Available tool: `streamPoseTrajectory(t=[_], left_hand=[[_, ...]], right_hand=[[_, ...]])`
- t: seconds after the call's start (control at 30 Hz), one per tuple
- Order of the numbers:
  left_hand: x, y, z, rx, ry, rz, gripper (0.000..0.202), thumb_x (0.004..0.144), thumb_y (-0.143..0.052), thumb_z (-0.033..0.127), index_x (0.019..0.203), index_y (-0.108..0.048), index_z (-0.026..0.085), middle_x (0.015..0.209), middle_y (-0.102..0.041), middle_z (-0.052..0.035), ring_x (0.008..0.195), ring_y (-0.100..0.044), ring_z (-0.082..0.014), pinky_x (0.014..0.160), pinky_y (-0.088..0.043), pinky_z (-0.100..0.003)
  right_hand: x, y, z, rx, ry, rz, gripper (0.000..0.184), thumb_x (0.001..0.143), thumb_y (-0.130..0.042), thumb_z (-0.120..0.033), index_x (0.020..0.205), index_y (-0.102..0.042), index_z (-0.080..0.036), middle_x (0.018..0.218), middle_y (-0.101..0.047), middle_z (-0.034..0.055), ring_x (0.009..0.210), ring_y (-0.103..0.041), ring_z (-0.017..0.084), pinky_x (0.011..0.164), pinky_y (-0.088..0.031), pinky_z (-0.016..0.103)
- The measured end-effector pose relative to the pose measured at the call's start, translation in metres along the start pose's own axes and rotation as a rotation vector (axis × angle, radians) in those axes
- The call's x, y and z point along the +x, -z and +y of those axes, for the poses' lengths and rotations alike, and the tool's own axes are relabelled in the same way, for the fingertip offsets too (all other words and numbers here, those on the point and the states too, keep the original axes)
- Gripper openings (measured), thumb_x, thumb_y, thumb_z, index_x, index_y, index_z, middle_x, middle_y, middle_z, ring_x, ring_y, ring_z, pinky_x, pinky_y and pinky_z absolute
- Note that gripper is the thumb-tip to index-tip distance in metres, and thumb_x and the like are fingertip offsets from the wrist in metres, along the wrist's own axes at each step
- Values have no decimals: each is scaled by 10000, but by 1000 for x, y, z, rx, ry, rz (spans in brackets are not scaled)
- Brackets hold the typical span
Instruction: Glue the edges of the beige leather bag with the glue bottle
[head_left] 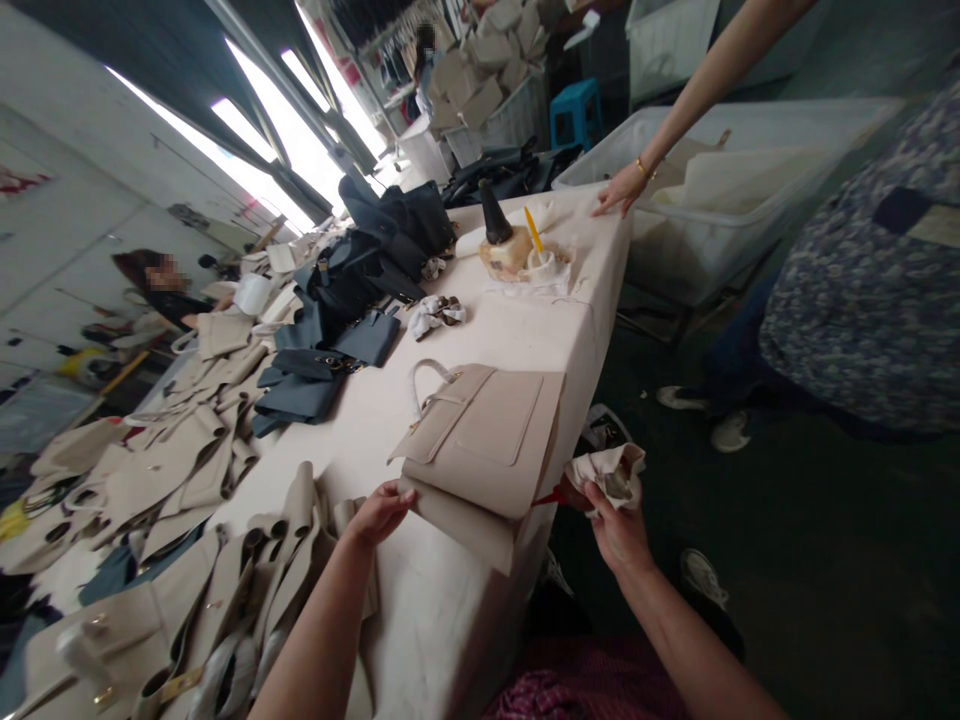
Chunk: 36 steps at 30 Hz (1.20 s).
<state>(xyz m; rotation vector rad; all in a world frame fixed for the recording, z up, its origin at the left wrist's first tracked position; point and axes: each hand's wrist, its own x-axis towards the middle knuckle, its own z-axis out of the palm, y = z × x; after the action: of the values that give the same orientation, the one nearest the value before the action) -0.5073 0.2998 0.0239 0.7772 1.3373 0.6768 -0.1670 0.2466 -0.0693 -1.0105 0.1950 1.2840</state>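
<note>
A beige handbag piece (480, 415) with a wrapped top handle (429, 372) lies tilted at the front edge of the table. My left hand (384, 512) pinches the left corner of its loose lower panel (469, 520). Off the bag's right side, beyond the table edge, my right hand (619, 530) is closed around a crumpled beige cloth (611, 470). From the same hand a thin red tip (551, 497) points at the bag's lower right corner, near or touching it; the tool behind it is mostly hidden.
Beige bag pieces (172, 470) heap up on the left, dark blue bags (360, 270) behind. A black cone-topped container (495, 220), a yellow stick (533, 230) and a crumpled rag (436, 315) stand or lie farther back. Another person's hand (624, 188) touches the table near a white bin (750, 225).
</note>
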Motion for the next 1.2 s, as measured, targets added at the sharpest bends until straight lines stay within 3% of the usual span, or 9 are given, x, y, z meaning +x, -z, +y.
streamPoseTrajectory(t=[0.17,0.37,0.5,0.67,0.87,1.0,1.1,1.2], left_hand=[[1,3,-5,-11,11,7,338,498,-900,349,711,-755,130,663,-720,-70,681,-643,-177,709,-482,-281],[1,1,-5,-6,26,8,338,484,-903,360,694,-755,141,690,-731,-57,676,-639,-160,704,-484,-263],[-2,-3,7,29,51,-20,322,524,-888,274,777,-760,121,736,-737,-79,712,-651,-179,739,-495,-278],[-3,-9,31,67,139,-120,507,467,-881,129,952,-744,183,952,-742,-70,817,-666,-204,776,-514,-297],[6,-11,56,163,252,-197,230,563,-839,165,768,-762,92,702,-738,-99,610,-657,-174,645,-515,-250],[6,-18,77,143,237,-222,282,564,-838,163,812,-758,55,745,-740,-145,664,-682,-214,669,-520,-265],[5,-28,89,80,234,-149,269,609,-830,209,811,-750,49,741,-734,-156,645,-681,-221,619,-520,-269],[5,-37,94,57,233,-29,164,626,-822,187,659,-719,64,565,-681,-87,464,-598,-139,455,-443,-204]], right_hand=[[-8,4,7,-7,-36,-9,614,469,-896,-261,1013,-619,-320,925,-681,-70,829,-650,115,751,-526,276],[-3,1,5,5,-30,16,648,458,-896,-243,1041,-623,-320,988,-683,-60,869,-654,118,766,-527,277],[-4,0,4,2,-31,4,608,479,-886,-244,1023,-624,-316,989,-683,-52,863,-658,136,775,-538,317],[-4,0,5,7,-42,18,637,474,-889,-242,1047,-617,-303,993,-685,-43,864,-658,144,777,-545,323],[-2,0,5,-11,-52,14,682,477,-885,-263,1097,-603,-276,983,-687,-29,843,-667,163,761,-561,343],[-2,-2,4,-7,-66,15,645,466,-887,-270,1051,-615,-261,971,-690,-27,846,-671,176,793,-560,373],[-3,-3,2,-16,-61,-10,641,478,-884,-278,1057,-609,-261,986,-689,-20,850,-671,179,820,-550,392],[-3,-4,2,0,-45,-30,668,486,-885,-271,1086,-590,-266,974,-685,-19,861,-667,176,850,-535,403]])
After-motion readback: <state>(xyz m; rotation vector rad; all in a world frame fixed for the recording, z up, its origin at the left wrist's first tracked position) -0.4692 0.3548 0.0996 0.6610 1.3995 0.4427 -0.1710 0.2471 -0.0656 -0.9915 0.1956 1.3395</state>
